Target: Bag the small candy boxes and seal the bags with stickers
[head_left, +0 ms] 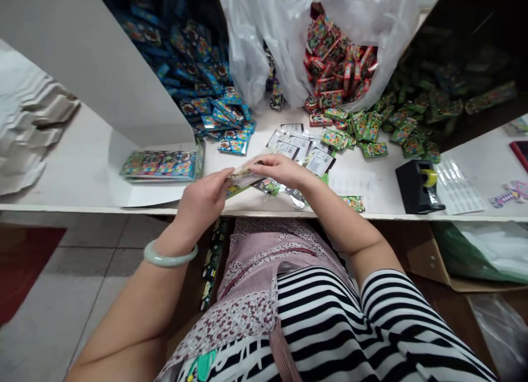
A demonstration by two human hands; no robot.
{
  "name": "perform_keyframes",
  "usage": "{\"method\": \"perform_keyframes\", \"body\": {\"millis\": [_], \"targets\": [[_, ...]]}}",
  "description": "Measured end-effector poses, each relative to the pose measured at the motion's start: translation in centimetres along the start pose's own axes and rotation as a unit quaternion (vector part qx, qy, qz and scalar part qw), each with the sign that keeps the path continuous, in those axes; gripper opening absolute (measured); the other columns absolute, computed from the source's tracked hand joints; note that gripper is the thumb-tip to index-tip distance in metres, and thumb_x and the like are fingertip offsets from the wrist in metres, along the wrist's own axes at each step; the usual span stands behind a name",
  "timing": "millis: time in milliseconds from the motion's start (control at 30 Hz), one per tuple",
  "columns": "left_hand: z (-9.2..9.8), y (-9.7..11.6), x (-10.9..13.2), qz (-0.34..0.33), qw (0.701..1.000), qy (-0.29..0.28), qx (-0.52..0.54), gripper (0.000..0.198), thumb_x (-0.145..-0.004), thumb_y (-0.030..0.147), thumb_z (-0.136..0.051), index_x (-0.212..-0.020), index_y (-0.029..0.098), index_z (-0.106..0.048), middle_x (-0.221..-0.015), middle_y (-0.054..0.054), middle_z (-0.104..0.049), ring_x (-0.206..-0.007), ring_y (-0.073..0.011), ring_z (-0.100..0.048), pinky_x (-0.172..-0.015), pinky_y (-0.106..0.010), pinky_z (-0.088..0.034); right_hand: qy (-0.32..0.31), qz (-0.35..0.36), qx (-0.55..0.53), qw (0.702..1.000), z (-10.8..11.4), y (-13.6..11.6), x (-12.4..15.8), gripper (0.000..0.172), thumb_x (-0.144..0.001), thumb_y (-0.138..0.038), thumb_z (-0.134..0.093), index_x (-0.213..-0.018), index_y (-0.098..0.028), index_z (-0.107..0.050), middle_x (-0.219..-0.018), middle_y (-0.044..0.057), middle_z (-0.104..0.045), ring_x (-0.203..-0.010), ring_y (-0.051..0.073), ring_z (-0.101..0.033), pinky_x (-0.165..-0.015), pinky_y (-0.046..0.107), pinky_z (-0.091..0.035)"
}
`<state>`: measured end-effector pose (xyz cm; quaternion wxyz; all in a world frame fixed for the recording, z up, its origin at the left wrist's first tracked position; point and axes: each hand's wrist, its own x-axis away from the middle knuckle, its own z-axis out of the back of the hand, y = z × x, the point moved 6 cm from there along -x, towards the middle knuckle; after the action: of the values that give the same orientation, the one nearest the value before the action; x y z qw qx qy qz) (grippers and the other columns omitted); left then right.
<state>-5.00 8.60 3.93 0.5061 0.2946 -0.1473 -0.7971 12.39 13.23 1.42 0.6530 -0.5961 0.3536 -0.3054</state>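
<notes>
Between my hands is a clear plastic packet [246,178] with a green and yellow printed part at its lower edge. My left hand [206,195], with a pale green bangle on its wrist, is closed on the left end of the packet. My right hand [277,170] pinches the upper right part, its fingertips on the film. Just beyond it lie several flat packets with white labels [319,161] on the bench. Under my right forearm are more green packets [270,186], partly hidden.
Blue packets [233,121] are heaped at the back left, red packets [346,68] fill a plastic bag [251,52], and green packets [371,126] spill at the right. A white box [159,195] holds a row of packets at the left. A black tape dispenser [416,187] stands at the right.
</notes>
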Motion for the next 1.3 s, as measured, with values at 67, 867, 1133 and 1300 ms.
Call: {"method": "perform_keyframes", "body": {"millis": [67,867,1133,1300], "targets": [[0.2,-0.8,0.0,0.053,0.997,0.026,0.058,0.031,-0.087,0.036,-0.062,-0.116,0.028,-0.072,-0.109,-0.004,-0.077,-0.095,-0.0238,-0.071,-0.093,-0.040,-0.057,0.078,0.026,0.090,0.993,0.4,-0.8,0.7,0.029,-0.094,-0.045,-0.058,-0.104,-0.022,-0.071,-0.109,0.005,-0.072,-0.110,0.022,-0.065,-0.101,0.042,-0.052],[-9.1,1.3,5.6,0.321,0.740,-0.099,0.583,0.065,-0.065,0.043,-0.088,-0.119,0.017,-0.064,-0.117,-0.010,-0.073,-0.098,-0.0218,-0.071,-0.078,-0.029,-0.059,0.176,-0.124,-0.097,0.972,1.1,4.4,8.1,0.040,-0.068,-0.057,-0.078,-0.081,-0.025,-0.057,-0.057,-0.008,-0.055,-0.049,0.011,-0.051,-0.047,0.025,-0.045],[-6.8,2.4,2.2,0.239,0.834,0.033,0.496,0.081,-0.088,0.039,-0.069,-0.156,0.033,-0.025,-0.114,-0.005,-0.071,-0.105,-0.0219,-0.069,-0.086,-0.034,-0.059,0.192,-0.074,-0.076,0.976,1.0,2.4,9.9,0.057,-0.071,-0.044,-0.083,-0.118,-0.030,-0.053,-0.086,-0.004,-0.070,-0.072,0.015,-0.066,-0.067,0.030,-0.056],[-6.5,3.5,3.6,0.177,0.847,-0.009,0.502,0.069,-0.081,0.042,-0.077,-0.141,0.029,-0.046,-0.117,-0.006,-0.069,-0.106,-0.0209,-0.068,-0.093,-0.033,-0.056,0.249,-0.028,0.013,0.968,1.7,0.6,10.7,0.050,-0.080,-0.037,-0.077,-0.124,-0.034,-0.053,-0.092,-0.001,-0.069,-0.070,0.016,-0.066,-0.060,0.030,-0.055]]}}
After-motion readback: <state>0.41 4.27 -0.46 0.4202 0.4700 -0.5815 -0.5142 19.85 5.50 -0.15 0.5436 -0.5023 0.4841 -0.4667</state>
